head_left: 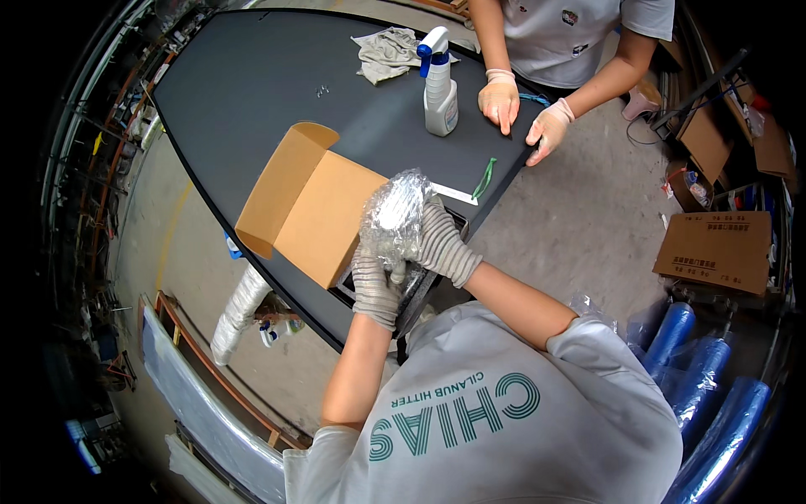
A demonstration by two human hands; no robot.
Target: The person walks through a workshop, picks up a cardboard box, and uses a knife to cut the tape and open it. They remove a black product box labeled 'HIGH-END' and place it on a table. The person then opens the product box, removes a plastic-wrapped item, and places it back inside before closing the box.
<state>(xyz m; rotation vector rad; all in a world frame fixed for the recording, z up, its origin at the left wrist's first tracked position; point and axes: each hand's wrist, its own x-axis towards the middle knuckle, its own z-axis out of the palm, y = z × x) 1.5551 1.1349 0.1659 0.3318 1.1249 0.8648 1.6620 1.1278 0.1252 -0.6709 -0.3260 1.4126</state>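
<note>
Clear plastic bundle (393, 214), contents hard to discern, clasped between gloved hands (375, 290) (447, 244), cardboard box (323, 210) partly hidden

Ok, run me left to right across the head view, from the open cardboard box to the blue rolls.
Open cardboard box → plastic-wrapped bundle → spray bottle → green strap → co-worker's left hand → blue rolls.
</note>
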